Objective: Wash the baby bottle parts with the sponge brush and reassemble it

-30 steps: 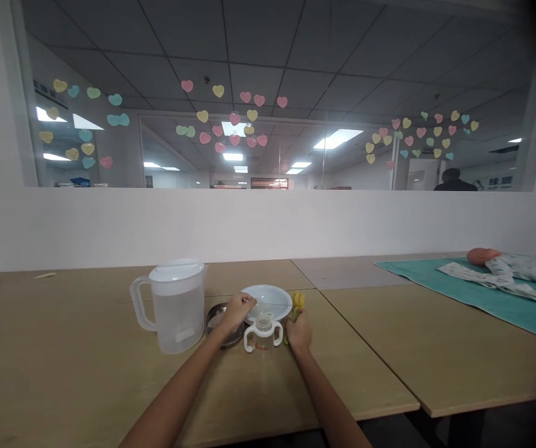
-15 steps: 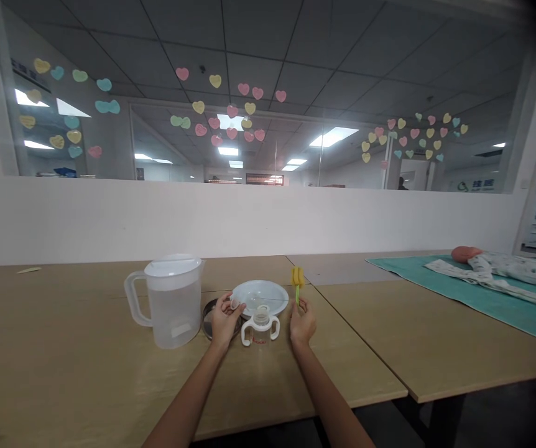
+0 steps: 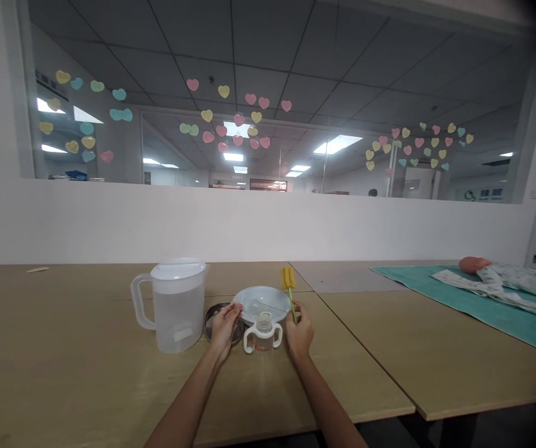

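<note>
My right hand (image 3: pixel 300 330) grips the green handle of a brush with a yellow sponge head (image 3: pixel 288 278), held upright at the bowl's right edge. My left hand (image 3: pixel 226 326) is closed at the left rim of the white bowl (image 3: pixel 262 289), over a round metal dish (image 3: pixel 210 316); what its fingers pinch is too small to make out. Between the hands stands a clear bottle (image 3: pixel 263 336) with two white handles, its mouth open. The bowl is behind it and holds something clear.
A large translucent pitcher (image 3: pixel 180 311) with a lid stands left of the metal dish. On the right table (image 3: pixel 389 330), a green cloth (image 3: pixel 417 283) lies under a doll (image 3: pixel 475 266) and patterned fabric. A white wall (image 3: pixel 249 224) rises behind.
The brush has tipped slightly to the left in my right hand. My left hand has turned, and the small pale round piece seen at its fingers before is now hidden. The view has shifted a little.
</note>
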A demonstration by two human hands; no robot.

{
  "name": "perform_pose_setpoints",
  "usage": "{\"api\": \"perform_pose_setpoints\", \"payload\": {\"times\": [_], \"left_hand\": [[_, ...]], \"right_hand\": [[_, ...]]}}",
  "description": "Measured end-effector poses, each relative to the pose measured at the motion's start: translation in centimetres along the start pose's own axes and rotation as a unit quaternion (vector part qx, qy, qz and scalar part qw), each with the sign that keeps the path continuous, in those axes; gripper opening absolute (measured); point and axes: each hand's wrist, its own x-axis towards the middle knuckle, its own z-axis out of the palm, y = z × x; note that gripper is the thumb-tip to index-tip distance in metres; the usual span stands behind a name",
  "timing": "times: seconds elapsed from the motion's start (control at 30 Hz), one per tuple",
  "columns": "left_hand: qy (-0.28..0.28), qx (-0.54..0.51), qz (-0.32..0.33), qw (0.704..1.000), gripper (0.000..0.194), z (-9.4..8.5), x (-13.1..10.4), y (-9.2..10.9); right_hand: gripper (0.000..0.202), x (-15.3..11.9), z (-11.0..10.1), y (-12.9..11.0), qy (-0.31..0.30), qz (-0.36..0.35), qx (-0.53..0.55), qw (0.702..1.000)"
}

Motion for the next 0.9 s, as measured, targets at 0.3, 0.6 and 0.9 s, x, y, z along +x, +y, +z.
{"api": "perform_pose_setpoints", "payload": {"times": [0.3,0.6,0.9], "left_hand": [[-0.030,0.068,0.064,0.995,0.054,-0.2,0.1,0.0],[-0.035,0.264,0.163,0.950,0.042,-0.8,-0.1,-0.2],[-0.050,0.325,0.171,0.929,0.043,-0.6,-0.6,0.0]], "right_hand": [[0.047,-0.5,0.7,0.3,-0.024,-0.110,-0.018,0.993],[0.041,-0.8,-0.2,0.1,-0.092,-0.169,-0.013,0.981],[0.031,-0.6,-0.4,0.3,-0.108,-0.167,-0.019,0.980]]}}
